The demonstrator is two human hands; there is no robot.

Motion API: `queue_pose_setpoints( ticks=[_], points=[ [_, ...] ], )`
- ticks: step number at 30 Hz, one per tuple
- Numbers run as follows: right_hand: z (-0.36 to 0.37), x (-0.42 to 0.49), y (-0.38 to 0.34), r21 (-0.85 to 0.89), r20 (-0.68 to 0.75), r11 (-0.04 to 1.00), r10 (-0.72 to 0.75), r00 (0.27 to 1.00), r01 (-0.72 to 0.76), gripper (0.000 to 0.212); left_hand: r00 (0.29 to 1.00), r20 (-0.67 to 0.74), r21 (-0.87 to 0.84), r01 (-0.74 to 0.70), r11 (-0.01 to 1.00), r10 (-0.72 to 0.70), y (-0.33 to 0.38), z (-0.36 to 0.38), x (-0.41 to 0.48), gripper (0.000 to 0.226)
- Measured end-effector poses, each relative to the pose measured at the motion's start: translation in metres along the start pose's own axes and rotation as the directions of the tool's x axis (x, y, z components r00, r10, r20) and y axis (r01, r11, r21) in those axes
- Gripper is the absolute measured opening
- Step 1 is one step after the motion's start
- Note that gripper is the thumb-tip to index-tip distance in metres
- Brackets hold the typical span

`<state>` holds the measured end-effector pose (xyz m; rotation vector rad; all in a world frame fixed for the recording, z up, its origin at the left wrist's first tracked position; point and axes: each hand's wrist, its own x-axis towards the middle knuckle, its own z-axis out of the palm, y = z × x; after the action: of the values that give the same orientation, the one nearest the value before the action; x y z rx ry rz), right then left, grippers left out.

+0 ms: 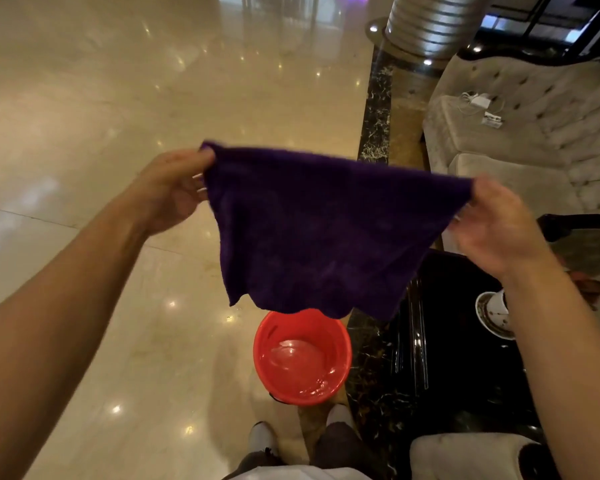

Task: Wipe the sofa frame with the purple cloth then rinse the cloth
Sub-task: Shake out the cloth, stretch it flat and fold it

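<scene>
1. A polished marble floor point(101, 133) fills the lobby; a tufted sofa point(534, 133) stands at right.
2. The purple cloth point(319, 230) hangs spread, long edge left to right, directly above a red bucket point(269, 362) holding water.
3. Left hand point(174, 192) and right hand point(496, 230) each pinch an upper corner, fingers closed on fabric.

One head-worn camera looks forward and down, close over the floor point(84, 133) (wide-angle, edges seemingly bent), no second view.
</scene>
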<state>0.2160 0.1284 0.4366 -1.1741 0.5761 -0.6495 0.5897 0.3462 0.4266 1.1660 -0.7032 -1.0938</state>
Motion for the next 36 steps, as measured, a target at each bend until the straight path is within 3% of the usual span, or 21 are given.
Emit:
queue_pose_setpoints(
  ticks=[1,3,4,6,8,11,12,14,16,18,19,22,24,26,28,30,32,33,34,36],
  points=[
    [0.006,0.004,0.001,0.135,0.033,0.99,0.023,0.999,-0.027,0.043,0.997,0.017,-0.197,0.079,0.977,-0.078,-0.007,0.007,0.001,0.035],
    [0.023,0.005,0.031,0.199,0.066,0.948,0.241,0.968,-0.25,0.076,0.932,0.135,-0.305,0.362,0.881,-0.336,-0.045,0.032,0.0,0.055],
    [0.028,0.001,0.059,0.206,0.03,0.907,0.369,0.929,-0.367,0.083,0.875,0.178,-0.302,0.483,0.822,-0.449,-0.072,0.045,-0.005,0.058],
    [0.032,-0.019,0.113,0.311,-0.031,0.787,0.569,0.822,-0.533,0.074,0.754,0.232,-0.308,0.656,0.689,-0.614,-0.122,0.068,-0.02,0.064],
    [0.028,-0.045,0.154,0.418,-0.03,0.691,0.66,0.751,-0.59,0.067,0.674,0.239,-0.353,0.731,0.584,-0.7,-0.158,0.072,-0.034,0.07],
    [0.012,-0.069,0.181,0.546,-0.05,0.603,0.716,0.696,-0.582,0.085,0.615,0.095,-0.416,0.739,0.53,-0.783,-0.189,0.052,-0.047,0.099],
    [0.008,-0.071,0.184,0.572,-0.044,0.573,0.735,0.676,-0.586,0.092,0.608,0.072,-0.394,0.745,0.538,-0.79,-0.192,0.044,-0.049,0.098],
    [0.003,-0.074,0.182,0.561,0.039,0.525,0.756,0.654,-0.64,0.098,0.606,0.081,-0.244,0.782,0.574,-0.791,-0.187,0.032,-0.051,0.07],
    [0.003,-0.069,0.17,0.41,0.046,0.553,0.781,0.623,-0.725,0.079,0.626,0.095,-0.05,0.78,0.624,-0.774,-0.176,0.025,-0.049,0.047],
    [0.004,-0.059,0.159,0.153,-0.037,0.619,0.783,0.621,-0.771,0.056,0.689,0.022,0.124,0.717,0.685,-0.725,-0.166,0.021,-0.044,0.039],
    [0.004,-0.055,0.156,0.052,-0.108,0.639,0.768,0.631,-0.768,0.058,0.747,-0.056,0.183,0.66,0.728,-0.663,-0.163,0.021,-0.042,0.035],
    [0.007,-0.043,0.146,-0.059,-0.217,0.727,0.659,0.72,-0.684,0.069,0.906,-0.23,0.265,0.409,0.873,-0.355,-0.158,0.023,-0.039,0.032],
    [0.007,-0.036,0.138,-0.052,-0.266,0.801,0.564,0.782,-0.596,0.096,0.953,-0.251,0.338,0.25,0.907,-0.169,-0.153,0.025,-0.038,0.03],
    [0.014,-0.033,0.126,-0.216,-0.249,0.833,0.458,0.853,-0.51,0.113,0.971,-0.239,0.434,0.116,0.893,-0.01,-0.143,0.028,-0.038,0.033],
    [0.023,-0.032,0.112,-0.615,-0.187,0.71,0.292,0.938,-0.344,0.092,0.967,-0.186,0.581,-0.036,0.813,0.176,-0.13,0.031,-0.039,0.032],
    [0.029,-0.032,0.094,-0.818,-0.125,0.55,0.113,0.986,-0.167,0.059,0.916,-0.06,0.745,-0.222,0.628,0.396,-0.114,0.034,-0.042,0.028],
    [0.029,-0.032,0.073,-0.833,-0.107,0.551,-0.072,0.992,-0.05,0.039,0.824,0.001,0.826,-0.32,0.464,0.566,-0.095,0.03,-0.042,0.014],
    [0.026,-0.03,0.061,-0.817,-0.124,0.576,-0.145,0.982,-0.018,0.03,0.794,-0.02,0.817,-0.337,0.468,0.607,-0.088,0.028,-0.041,0.01],
    [0.023,-0.028,0.052,-0.747,-0.159,0.664,-0.161,0.974,-0.012,0.024,0.792,-0.075,0.766,-0.343,0.544,0.606,-0.082,0.027,-0.038,0.01],
    [0.024,-0.02,0.05,-0.401,-0.193,0.912,0.004,0.981,-0.083,0.021,0.884,-0.197,0.494,-0.284,0.822,0.424,-0.076,0.028,-0.029,0.014]
  ],
)
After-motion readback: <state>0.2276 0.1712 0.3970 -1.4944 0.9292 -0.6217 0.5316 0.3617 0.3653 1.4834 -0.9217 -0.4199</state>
